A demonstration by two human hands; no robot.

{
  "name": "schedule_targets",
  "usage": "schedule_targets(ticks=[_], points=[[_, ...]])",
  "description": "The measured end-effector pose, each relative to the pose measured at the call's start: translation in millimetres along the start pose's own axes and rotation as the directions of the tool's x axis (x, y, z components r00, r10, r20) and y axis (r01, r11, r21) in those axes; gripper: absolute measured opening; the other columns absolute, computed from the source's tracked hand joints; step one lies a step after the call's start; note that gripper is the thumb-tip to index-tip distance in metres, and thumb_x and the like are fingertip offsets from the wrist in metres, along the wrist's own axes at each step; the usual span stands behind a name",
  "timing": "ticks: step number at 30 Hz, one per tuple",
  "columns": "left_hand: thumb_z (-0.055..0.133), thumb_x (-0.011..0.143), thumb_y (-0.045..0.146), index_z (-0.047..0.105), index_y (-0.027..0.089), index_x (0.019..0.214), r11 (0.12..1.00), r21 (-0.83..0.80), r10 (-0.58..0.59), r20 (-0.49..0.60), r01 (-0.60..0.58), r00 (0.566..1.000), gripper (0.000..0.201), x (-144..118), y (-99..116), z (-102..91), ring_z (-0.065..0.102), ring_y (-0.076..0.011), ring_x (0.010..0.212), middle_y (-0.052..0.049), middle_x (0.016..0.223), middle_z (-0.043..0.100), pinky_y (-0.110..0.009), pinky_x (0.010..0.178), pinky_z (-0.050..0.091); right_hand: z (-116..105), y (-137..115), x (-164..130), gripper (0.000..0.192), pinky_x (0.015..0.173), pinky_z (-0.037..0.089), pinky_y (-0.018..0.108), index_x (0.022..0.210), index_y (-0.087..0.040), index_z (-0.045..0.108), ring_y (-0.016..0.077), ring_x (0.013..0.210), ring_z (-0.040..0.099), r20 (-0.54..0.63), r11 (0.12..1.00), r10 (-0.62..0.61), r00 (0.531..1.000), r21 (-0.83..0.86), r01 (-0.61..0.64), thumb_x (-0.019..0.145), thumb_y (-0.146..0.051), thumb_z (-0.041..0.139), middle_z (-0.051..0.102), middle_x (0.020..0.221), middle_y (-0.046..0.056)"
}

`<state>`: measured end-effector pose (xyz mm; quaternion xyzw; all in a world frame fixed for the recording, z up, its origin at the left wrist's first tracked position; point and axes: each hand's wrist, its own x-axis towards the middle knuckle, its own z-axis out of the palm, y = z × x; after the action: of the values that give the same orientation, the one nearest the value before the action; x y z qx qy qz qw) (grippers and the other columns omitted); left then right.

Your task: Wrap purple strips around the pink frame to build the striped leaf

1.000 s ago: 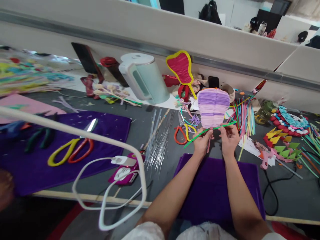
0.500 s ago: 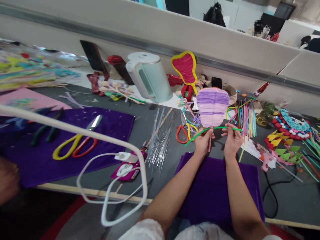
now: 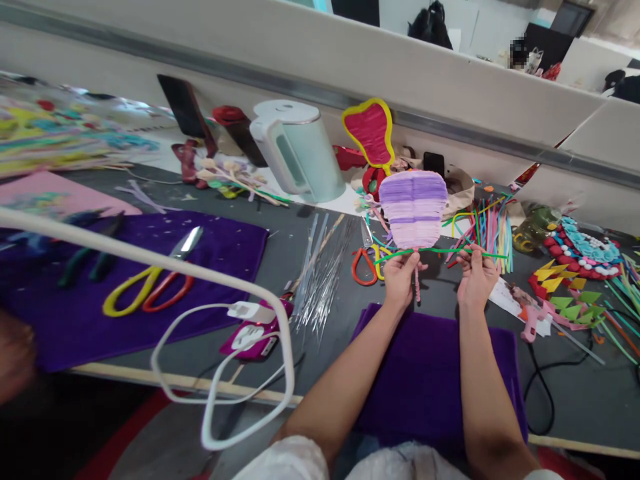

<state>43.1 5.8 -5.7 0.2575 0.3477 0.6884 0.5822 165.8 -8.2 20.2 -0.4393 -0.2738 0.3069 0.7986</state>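
Observation:
My left hand [image 3: 400,277] is closed around the base of a purple and pink striped hand fan [image 3: 413,208], made of fuzzy stems. The fan stands upright, and its pink twisted handle [image 3: 418,287] sticks out below my fingers. Across the base, just under the striped face, runs a green pipe cleaner [image 3: 445,251]. To the right, my right hand [image 3: 479,277] pinches that pipe cleaner, whose free end pokes out past the fingers. Both hands are above the near part of the desk, beyond a folded purple cloth [image 3: 435,380].
Orange-and-yellow scissors [image 3: 365,267] and thin silvery wires [image 3: 323,287] lie left of my hands. A kettle [image 3: 310,153] and a yellow-rimmed red fan [image 3: 370,130] stand behind. At right are coloured pipe cleaners [image 3: 493,230] and a pink glue gun [image 3: 535,320]. A white cable [image 3: 200,267] crosses the left foreground.
My right hand has moved right, away from the left. The green pipe cleaner is now straighter, with more of it showing between and beyond my hands. The fan has shifted slightly left.

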Motion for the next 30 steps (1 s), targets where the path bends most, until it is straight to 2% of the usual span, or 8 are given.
schedule_targets(ticks=[5, 10, 16, 21, 25, 30], points=[[0.085, 0.056, 0.036, 0.067, 0.013, 0.073, 1.000, -0.008, -0.014, 0.007, 0.014, 1.000, 0.033, 0, -1, -0.3, 0.056, -0.0075, 0.051, 0.003, 0.057, 0.059, -0.027, 0.059, 0.058, 3, 2, -4, 0.029, 0.054, 0.052, 0.022, 0.092, -0.017, 0.065, 0.0113, 0.068, 0.064, 0.128, 0.995, 0.097, 0.987, -0.007, -0.097, 0.073, -0.037, 0.071, 0.067, 0.088, 0.004], [0.084, 0.056, 0.035, 0.068, 0.013, 0.073, 1.000, 0.000, -0.015, 0.008, 0.015, 1.000, 0.032, -2, -3, -0.1, 0.056, -0.0074, 0.051, 0.002, 0.059, 0.061, -0.024, 0.056, 0.056, 11, 8, -15, 0.026, 0.059, 0.055, 0.025, 0.087, -0.014, 0.067, 0.0132, 0.069, 0.065, 0.255, 0.977, 0.196, 0.947, -0.132, -0.167, 0.069, -0.032, 0.074, 0.066, 0.079, 0.002], [0.085, 0.058, 0.033, 0.068, 0.012, 0.072, 0.999, 0.008, -0.040, 0.123, 0.039, 0.992, 0.030, -7, -2, 2.9, 0.059, -0.0094, 0.053, -0.002, 0.063, 0.066, -0.023, 0.055, 0.053, 20, 11, -28, 0.019, 0.056, 0.053, 0.026, 0.082, -0.016, 0.061, 0.0115, 0.056, 0.061, 0.237, 0.973, 0.220, 0.946, -0.128, -0.194, 0.070, -0.028, 0.070, 0.065, 0.067, -0.001], [0.084, 0.058, 0.031, 0.069, 0.014, 0.074, 0.999, 0.014, -0.050, 0.198, 0.048, 0.979, 0.028, -9, -2, 3.9, 0.059, -0.0090, 0.053, 0.000, 0.066, 0.066, -0.023, 0.054, 0.052, 21, 9, -29, 0.020, 0.053, 0.049, 0.023, 0.082, -0.018, 0.057, 0.0104, 0.056, 0.057, 0.249, 0.975, 0.136, 0.959, -0.208, -0.085, 0.069, -0.028, 0.069, 0.064, 0.068, -0.003], [0.083, 0.060, 0.030, 0.070, 0.015, 0.076, 1.000, 0.017, -0.023, 0.170, 0.021, 0.985, 0.025, -7, -4, 1.4, 0.059, -0.0089, 0.055, 0.000, 0.068, 0.066, -0.023, 0.057, 0.052, 17, 12, -25, 0.026, 0.052, 0.050, 0.023, 0.087, -0.020, 0.052, 0.0103, 0.054, 0.056, 0.286, 0.970, 0.144, 0.947, -0.228, -0.079, 0.071, -0.031, 0.069, 0.063, 0.069, -0.004], [0.084, 0.057, 0.031, 0.070, 0.016, 0.076, 1.000, 0.019, -0.024, 0.107, 0.022, 0.994, 0.028, -6, -5, 1.9, 0.059, -0.0096, 0.055, 0.001, 0.067, 0.066, -0.023, 0.056, 0.051, 15, 12, -23, 0.034, 0.055, 0.050, 0.021, 0.088, -0.020, 0.047, 0.0096, 0.060, 0.058, 0.225, 0.982, 0.110, 0.968, -0.173, -0.072, 0.067, -0.026, 0.073, 0.059, 0.069, -0.006]])
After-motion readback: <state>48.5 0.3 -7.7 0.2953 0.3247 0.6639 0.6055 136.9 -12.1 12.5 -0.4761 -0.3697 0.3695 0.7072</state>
